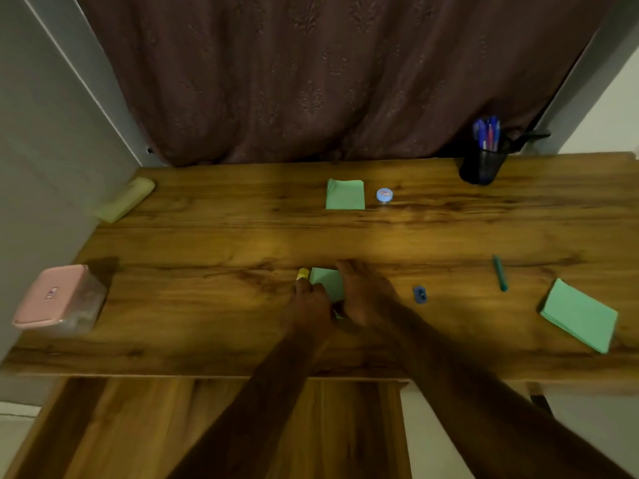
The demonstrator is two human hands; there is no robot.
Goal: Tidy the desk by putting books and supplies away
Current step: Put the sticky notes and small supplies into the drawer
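On the wooden desk (207,305) a small green paper pad (325,280) lies near the middle front, partly hidden under both hands. My left hand (311,305) is curled at the pad's left edge, with a small yellow object (303,273) sticking out past its fingertips. My right hand (363,292) rests flat on the pad's right side. A second green pad (345,194) lies at the back centre, and a larger green stack (581,314) sits at the front right.
A black mesh pen cup (482,164) with blue pens stands at the back right. A blue round tub (384,195), a blue sharpener (419,294) and a teal pen (500,273) lie loose. A pink-lidded box (57,299) and a yellow-green pouch (126,199) sit at the left.
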